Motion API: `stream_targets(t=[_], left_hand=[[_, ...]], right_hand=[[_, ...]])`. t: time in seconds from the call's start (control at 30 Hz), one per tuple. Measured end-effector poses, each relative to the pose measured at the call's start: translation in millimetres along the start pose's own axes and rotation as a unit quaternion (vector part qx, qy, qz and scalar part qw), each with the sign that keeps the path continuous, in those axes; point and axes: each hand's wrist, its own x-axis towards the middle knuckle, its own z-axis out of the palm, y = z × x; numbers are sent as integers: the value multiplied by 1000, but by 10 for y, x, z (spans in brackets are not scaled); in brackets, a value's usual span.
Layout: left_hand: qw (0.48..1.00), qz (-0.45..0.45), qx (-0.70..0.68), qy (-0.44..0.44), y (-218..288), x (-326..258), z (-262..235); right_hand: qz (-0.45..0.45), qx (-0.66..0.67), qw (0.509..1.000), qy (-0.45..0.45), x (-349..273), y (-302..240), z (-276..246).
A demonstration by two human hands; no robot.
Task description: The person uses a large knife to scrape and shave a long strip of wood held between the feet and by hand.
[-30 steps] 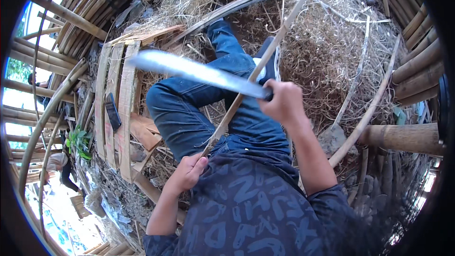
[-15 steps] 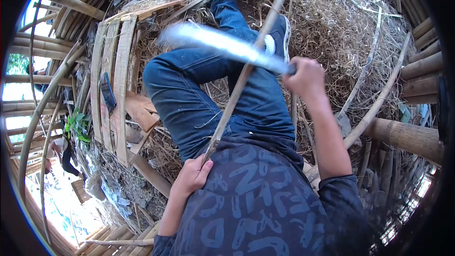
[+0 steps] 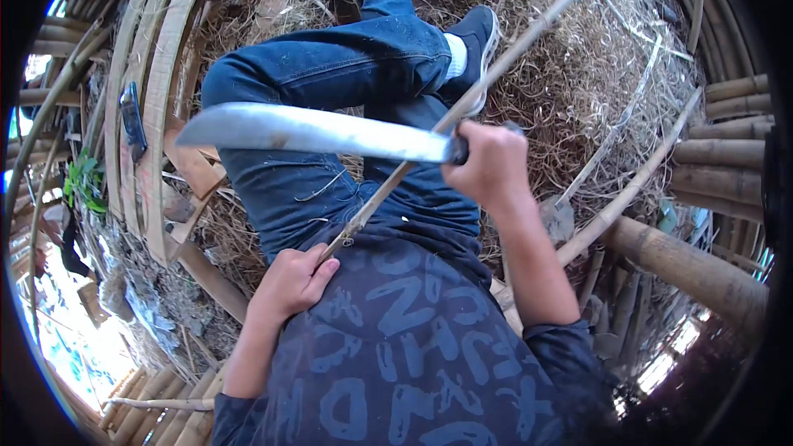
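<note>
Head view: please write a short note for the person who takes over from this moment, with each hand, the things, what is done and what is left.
Left hand: shut on the near end of the bamboo strip, at the lap.
Right hand: shut on the handle of the big knife, blade pointing left, above the thigh.
The strip runs up and right, past the shoe, over the straw.
Done: strip and knife are both in hand; blade and strip cross near the right hand.
Left: I cannot tell how much of the strip is already trimmed.
</note>
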Motion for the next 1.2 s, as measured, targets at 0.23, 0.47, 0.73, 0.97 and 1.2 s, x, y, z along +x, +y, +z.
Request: stream_targets(t=[0.23, 0.47, 0.73, 0.97, 1.2], left_hand=[[1000, 3, -13, 6, -68, -29, -33], [999, 23, -17, 22, -18, 81, 26], [996, 43, 76, 20, -81, -66, 34], [999, -3, 6, 31, -132, -74, 68], [994, -15, 81, 70, -333, -280, 80]], right_hand=[[30, -34, 999, 18, 114, 357, 63], [70, -105, 992, 6, 138, 462, -87], [266, -151, 951, 41, 302, 1248, -583], [181, -106, 976, 66, 175, 747, -355], [-44, -30, 999, 4, 47, 29, 88]])
